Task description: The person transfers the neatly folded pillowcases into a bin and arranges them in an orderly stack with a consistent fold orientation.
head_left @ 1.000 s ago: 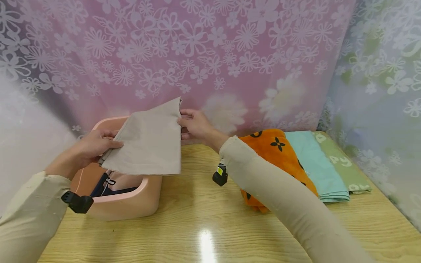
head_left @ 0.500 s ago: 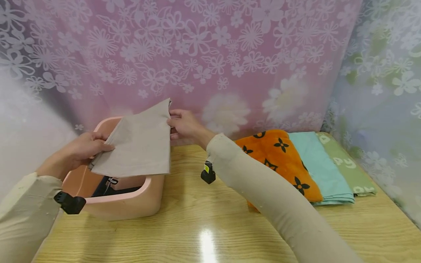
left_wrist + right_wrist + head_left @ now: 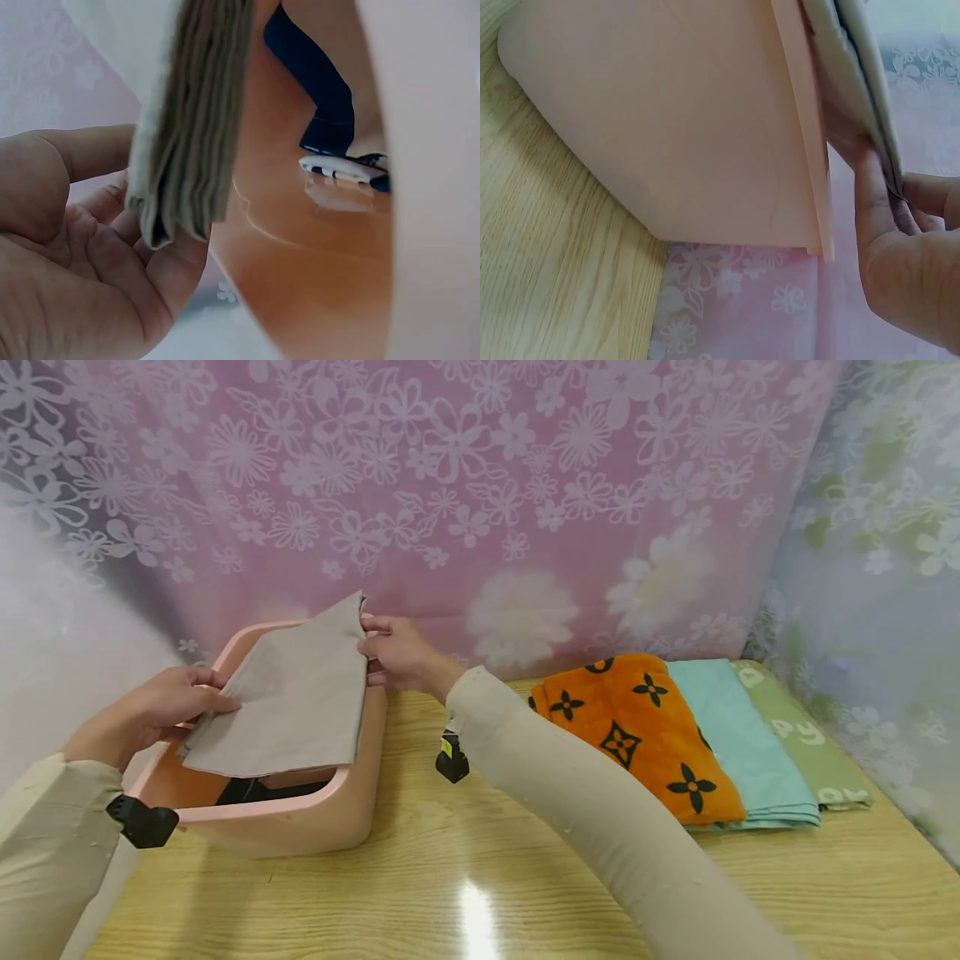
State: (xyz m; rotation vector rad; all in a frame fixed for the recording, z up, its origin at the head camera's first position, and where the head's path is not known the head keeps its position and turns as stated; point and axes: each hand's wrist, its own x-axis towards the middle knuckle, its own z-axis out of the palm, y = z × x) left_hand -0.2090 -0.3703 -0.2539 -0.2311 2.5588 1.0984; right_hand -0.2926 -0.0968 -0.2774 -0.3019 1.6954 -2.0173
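Observation:
A folded beige cloth (image 3: 288, 693) is held flat over the mouth of a pink plastic bin (image 3: 322, 818). My left hand (image 3: 161, 706) grips its left edge, thumb on top; in the left wrist view the stacked layers of the cloth (image 3: 191, 127) show between thumb and fingers. At the far right edge my right hand (image 3: 405, 653) pinches the cloth, and the right wrist view has the fingers on both faces of it. Inside the bin lies something dark blue (image 3: 319, 82) with a white-and-dark piece beside it, mostly hidden under the cloth.
Right of the bin on the wooden table (image 3: 420, 885) lie an orange cloth (image 3: 637, 735) with black motifs, a folded mint cloth (image 3: 750, 743) and a green lettered cloth (image 3: 806, 735), side by side. A pink floral curtain (image 3: 525, 485) hangs behind.
Both hands have moved left with the beige cloth, which now covers more of the bin's opening. The right forearm uncovers more of the orange cloth.

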